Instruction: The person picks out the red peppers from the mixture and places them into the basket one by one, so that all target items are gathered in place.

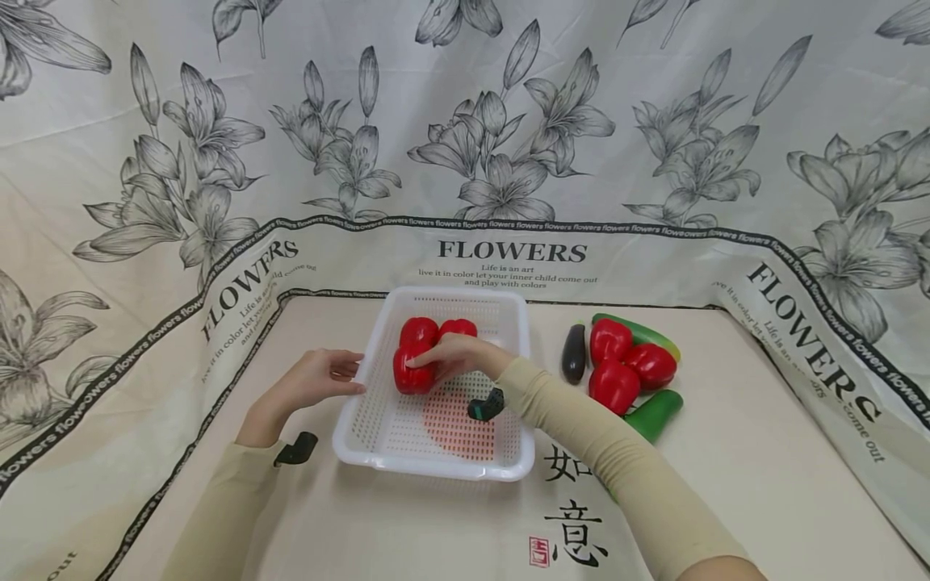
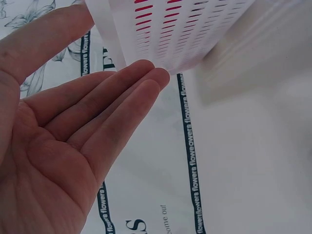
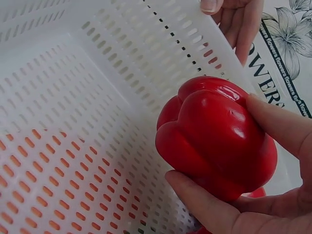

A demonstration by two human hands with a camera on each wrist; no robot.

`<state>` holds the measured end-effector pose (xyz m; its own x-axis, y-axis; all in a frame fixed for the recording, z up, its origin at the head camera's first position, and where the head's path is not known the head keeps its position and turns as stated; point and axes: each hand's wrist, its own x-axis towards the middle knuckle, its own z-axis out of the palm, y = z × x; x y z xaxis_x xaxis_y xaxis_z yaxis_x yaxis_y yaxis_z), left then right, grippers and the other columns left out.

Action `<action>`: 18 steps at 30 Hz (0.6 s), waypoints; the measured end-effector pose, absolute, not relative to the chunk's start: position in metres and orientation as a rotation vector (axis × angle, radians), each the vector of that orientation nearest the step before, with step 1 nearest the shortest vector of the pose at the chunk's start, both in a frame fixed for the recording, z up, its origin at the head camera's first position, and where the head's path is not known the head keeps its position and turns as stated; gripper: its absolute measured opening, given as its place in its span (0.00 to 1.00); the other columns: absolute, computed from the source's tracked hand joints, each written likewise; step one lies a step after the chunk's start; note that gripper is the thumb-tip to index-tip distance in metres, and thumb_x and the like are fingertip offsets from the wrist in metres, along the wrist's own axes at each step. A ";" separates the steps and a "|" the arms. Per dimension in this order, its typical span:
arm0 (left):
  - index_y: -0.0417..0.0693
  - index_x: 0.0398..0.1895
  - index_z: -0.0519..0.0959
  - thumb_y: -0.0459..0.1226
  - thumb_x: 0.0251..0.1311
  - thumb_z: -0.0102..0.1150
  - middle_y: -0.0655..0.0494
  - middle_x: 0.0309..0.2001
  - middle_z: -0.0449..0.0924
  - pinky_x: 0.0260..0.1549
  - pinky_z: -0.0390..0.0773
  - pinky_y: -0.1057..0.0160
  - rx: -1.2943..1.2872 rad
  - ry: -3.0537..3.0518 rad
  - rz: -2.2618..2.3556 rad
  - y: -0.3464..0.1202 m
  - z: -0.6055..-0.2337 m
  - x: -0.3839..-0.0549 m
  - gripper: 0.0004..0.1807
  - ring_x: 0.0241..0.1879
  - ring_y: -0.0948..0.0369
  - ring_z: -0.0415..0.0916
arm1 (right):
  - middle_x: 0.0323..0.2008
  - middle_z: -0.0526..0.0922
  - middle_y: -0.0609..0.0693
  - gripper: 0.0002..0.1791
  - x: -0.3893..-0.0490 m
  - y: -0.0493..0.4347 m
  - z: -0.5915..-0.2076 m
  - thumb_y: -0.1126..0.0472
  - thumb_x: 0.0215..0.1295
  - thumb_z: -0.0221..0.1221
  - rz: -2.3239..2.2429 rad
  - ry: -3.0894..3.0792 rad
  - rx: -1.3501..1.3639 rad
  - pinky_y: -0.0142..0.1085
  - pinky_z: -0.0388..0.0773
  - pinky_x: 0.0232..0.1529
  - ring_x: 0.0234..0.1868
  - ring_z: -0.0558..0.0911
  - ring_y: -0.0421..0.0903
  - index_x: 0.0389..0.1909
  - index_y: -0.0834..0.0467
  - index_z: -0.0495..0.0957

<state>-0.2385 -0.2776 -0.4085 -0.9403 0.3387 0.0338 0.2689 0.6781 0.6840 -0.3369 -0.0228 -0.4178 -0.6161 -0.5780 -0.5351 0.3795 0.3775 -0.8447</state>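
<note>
My right hand (image 1: 465, 353) pinches a shiny red bell pepper (image 1: 411, 374) between thumb and fingers, inside the white perforated plastic basket (image 1: 436, 466). Two more red bell peppers, one at the back left (image 1: 419, 330) and one beside it (image 1: 461, 328), lie in the basket behind the held one. At the basket's left side is my left hand (image 1: 314, 378), its fingers nearly straight against the outer wall. In the right wrist view the left thumb (image 3: 210, 4) lies at the rim. The left wrist view shows the bare palm (image 2: 53, 156).
Right of the basket lie a dark eggplant (image 1: 574, 355), several red bell peppers (image 1: 650, 365), a long green vegetable with a yellowish end (image 1: 639, 331) and another green one (image 1: 657, 413). Behind the table hangs a flower-printed cloth (image 1: 508, 161).
</note>
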 end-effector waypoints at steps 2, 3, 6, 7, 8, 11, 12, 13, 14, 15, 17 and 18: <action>0.33 0.57 0.74 0.42 0.50 0.71 0.41 0.46 0.82 0.43 0.83 0.54 0.510 2.787 1.117 -0.278 -0.408 -0.238 0.33 0.45 0.50 0.82 | 0.61 0.69 0.60 0.43 -0.336 -0.025 -0.419 0.60 0.54 0.68 -1.382 1.763 -0.166 0.55 0.75 0.55 0.60 0.73 0.59 0.67 0.61 0.55; 0.33 0.57 0.74 0.42 0.50 0.71 0.41 0.46 0.82 0.43 0.83 0.54 0.510 2.786 1.118 -0.278 -0.408 -0.238 0.33 0.45 0.50 0.82 | 0.62 0.68 0.60 0.43 -0.336 -0.026 -0.420 0.60 0.54 0.68 -1.379 1.765 -0.162 0.55 0.75 0.55 0.60 0.73 0.60 0.67 0.61 0.55; 0.33 0.57 0.74 0.41 0.50 0.71 0.41 0.46 0.83 0.43 0.83 0.54 0.514 2.789 1.118 -0.279 -0.408 -0.238 0.32 0.45 0.50 0.82 | 0.62 0.68 0.59 0.44 -0.336 -0.029 -0.421 0.60 0.54 0.68 -1.371 1.781 -0.166 0.55 0.75 0.55 0.61 0.72 0.59 0.67 0.61 0.55; 0.33 0.57 0.74 0.41 0.50 0.71 0.41 0.46 0.82 0.43 0.83 0.54 0.517 2.789 1.121 -0.278 -0.408 -0.238 0.32 0.45 0.50 0.82 | 0.62 0.68 0.59 0.43 -0.336 -0.030 -0.421 0.59 0.54 0.68 -1.366 1.787 -0.170 0.55 0.76 0.55 0.61 0.72 0.59 0.67 0.61 0.55; 0.33 0.57 0.74 0.41 0.50 0.70 0.41 0.46 0.82 0.44 0.83 0.54 0.521 2.791 1.118 -0.278 -0.407 -0.238 0.32 0.45 0.50 0.82 | 0.62 0.68 0.59 0.43 -0.336 -0.030 -0.422 0.60 0.54 0.68 -1.364 1.790 -0.175 0.54 0.76 0.54 0.62 0.71 0.59 0.67 0.61 0.55; 0.33 0.57 0.74 0.41 0.50 0.70 0.41 0.47 0.82 0.44 0.82 0.54 0.526 2.793 1.115 -0.277 -0.407 -0.238 0.32 0.45 0.50 0.82 | 0.62 0.67 0.59 0.42 -0.337 -0.032 -0.423 0.60 0.54 0.68 -1.369 1.787 -0.173 0.54 0.77 0.53 0.62 0.70 0.58 0.66 0.62 0.56; 0.33 0.57 0.74 0.41 0.50 0.70 0.41 0.47 0.82 0.44 0.82 0.54 0.527 2.793 1.113 -0.277 -0.407 -0.238 0.32 0.45 0.50 0.82 | 0.62 0.67 0.59 0.42 -0.337 -0.032 -0.424 0.60 0.54 0.68 -1.371 1.788 -0.170 0.53 0.77 0.53 0.62 0.70 0.58 0.66 0.62 0.56; 0.33 0.57 0.74 0.40 0.51 0.70 0.41 0.47 0.82 0.45 0.82 0.54 0.524 2.791 1.114 -0.277 -0.407 -0.238 0.32 0.45 0.50 0.82 | 0.62 0.67 0.58 0.42 -0.337 -0.033 -0.425 0.60 0.54 0.68 -1.366 1.794 -0.166 0.53 0.77 0.53 0.62 0.70 0.58 0.66 0.62 0.57; 0.33 0.57 0.74 0.41 0.51 0.70 0.41 0.47 0.82 0.45 0.82 0.54 0.522 2.790 1.110 -0.277 -0.407 -0.239 0.32 0.45 0.50 0.82 | 0.61 0.68 0.58 0.42 -0.337 -0.033 -0.426 0.59 0.54 0.69 -1.362 1.799 -0.163 0.53 0.77 0.53 0.61 0.70 0.58 0.65 0.61 0.57; 0.33 0.57 0.74 0.41 0.51 0.70 0.41 0.47 0.82 0.45 0.82 0.54 0.518 2.788 1.110 -0.277 -0.407 -0.238 0.32 0.45 0.50 0.82 | 0.61 0.68 0.57 0.41 -0.337 -0.033 -0.426 0.59 0.53 0.69 -1.345 1.817 -0.168 0.52 0.78 0.53 0.61 0.71 0.57 0.65 0.61 0.58; 0.33 0.57 0.73 0.41 0.51 0.70 0.41 0.47 0.82 0.45 0.82 0.54 0.513 2.784 1.108 -0.277 -0.407 -0.238 0.32 0.45 0.50 0.82 | 0.59 0.70 0.57 0.41 -0.336 -0.035 -0.427 0.57 0.52 0.69 -1.304 1.864 -0.193 0.50 0.79 0.51 0.59 0.73 0.56 0.64 0.61 0.60; 0.33 0.57 0.73 0.41 0.51 0.70 0.41 0.47 0.82 0.45 0.82 0.54 0.512 2.783 1.110 -0.277 -0.407 -0.238 0.32 0.45 0.50 0.82 | 0.59 0.70 0.57 0.41 -0.336 -0.036 -0.427 0.56 0.52 0.70 -1.286 1.878 -0.202 0.49 0.80 0.51 0.58 0.73 0.56 0.64 0.61 0.60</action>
<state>-0.2384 -0.2775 -0.4069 -0.9381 0.3450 0.0294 0.2706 0.6775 0.6839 -0.3361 -0.0356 -0.4273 -0.6421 -0.5456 -0.5386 0.3049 0.4628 -0.8324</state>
